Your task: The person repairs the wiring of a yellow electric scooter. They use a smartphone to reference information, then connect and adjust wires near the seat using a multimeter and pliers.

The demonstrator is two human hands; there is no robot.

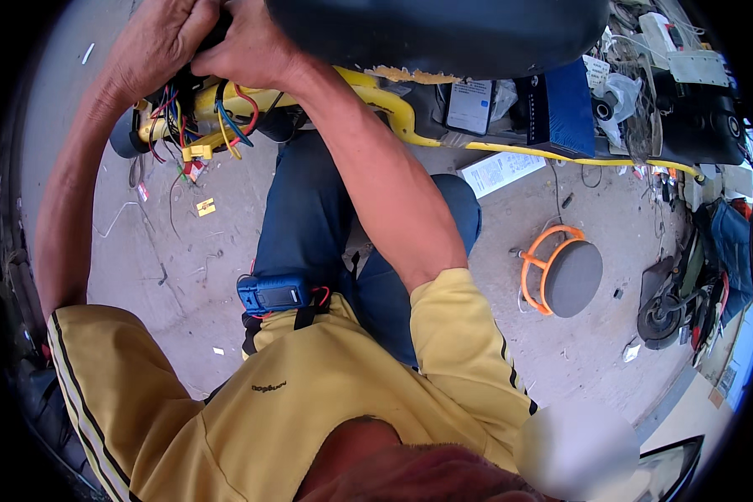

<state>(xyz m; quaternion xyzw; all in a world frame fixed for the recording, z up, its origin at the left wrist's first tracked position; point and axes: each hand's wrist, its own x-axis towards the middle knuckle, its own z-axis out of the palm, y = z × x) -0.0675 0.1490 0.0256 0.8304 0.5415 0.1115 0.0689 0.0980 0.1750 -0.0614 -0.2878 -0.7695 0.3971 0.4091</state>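
Observation:
My left hand and my right hand meet at the top edge. Their fingers are closed around a dark part between them, mostly hidden and too dark to name. Just below lies the yellow tube frame of what looks like an electric scooter. Red, blue, yellow and green wires hang from its open end, with a yellow connector among them. To the right of my right hand is a black seat with worn foam along its edge. A blue meter with red leads rests at my waist.
A lit phone and a dark blue box sit on the frame, beside plastic bags and loose parts. A long white box lies below. An orange-framed stool stands on the floor, with a small wheel farther right.

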